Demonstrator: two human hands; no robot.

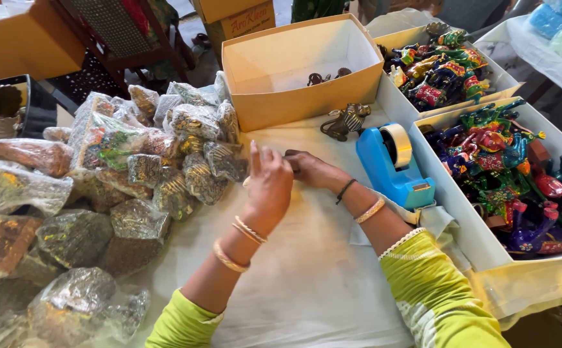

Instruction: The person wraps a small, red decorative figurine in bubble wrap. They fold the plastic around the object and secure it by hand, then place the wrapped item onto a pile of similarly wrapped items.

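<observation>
A small, dark thing (292, 154) was pinched between the two hands at mid-tabletop, mostly hidden by the fingers, its kind not clear. The left hand (269, 180) stood upright, fingers raised, touching it from the left; the right hand (314, 169) lay low, knuckles up, gripping it from the right.

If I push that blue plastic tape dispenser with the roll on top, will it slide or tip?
The blue plastic tape dispenser looks rigid, with a long, low base, so it would probably slide rather than tip. It sits on the white cloth, which may bunch up and drag. Such dispensers are often weighted, so it may feel heavy.
</observation>
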